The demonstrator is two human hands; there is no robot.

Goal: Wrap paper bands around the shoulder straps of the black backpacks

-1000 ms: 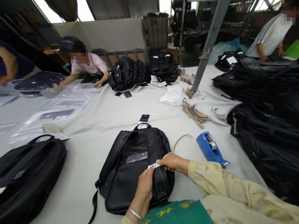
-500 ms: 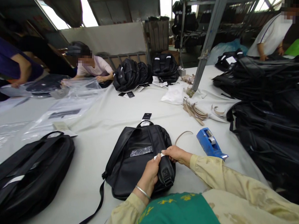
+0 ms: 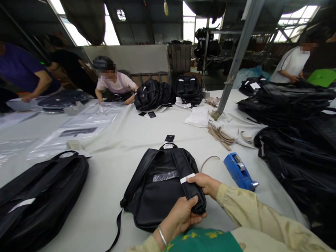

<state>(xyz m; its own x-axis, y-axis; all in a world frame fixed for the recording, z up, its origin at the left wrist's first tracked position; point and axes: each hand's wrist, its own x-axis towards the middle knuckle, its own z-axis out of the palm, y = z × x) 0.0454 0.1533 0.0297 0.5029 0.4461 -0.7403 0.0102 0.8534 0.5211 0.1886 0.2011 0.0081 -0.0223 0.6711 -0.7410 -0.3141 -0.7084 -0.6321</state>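
A black backpack (image 3: 154,199) lies on the white-covered table right in front of me, its straps facing up. My left hand (image 3: 183,214) grips the lower end of its right shoulder strap (image 3: 182,161), near the buckle, thumb on top. Higher on that strap, my right hand (image 3: 204,181) pinches it beside a white paper band (image 3: 187,178) wrapped round it. A black hang tag (image 3: 169,138) rests by the top handle. The left strap's loose webbing (image 3: 117,229) trails over the table. Clear tape (image 3: 165,176) crosses the back panel.
A blue tape dispenser (image 3: 239,172) stands right of the backpack. Another black backpack (image 3: 44,195) lies at left, and a pile of black bags (image 3: 302,145) fills the right. Tan strips (image 3: 221,135) lie near a metal post (image 3: 239,58). Co-workers (image 3: 117,82) handle bags and plastic across the table.
My left hand has slid down the strap towards the buckle. The white band now shows flat round the strap, with my right hand beside it. The view has tilted up.
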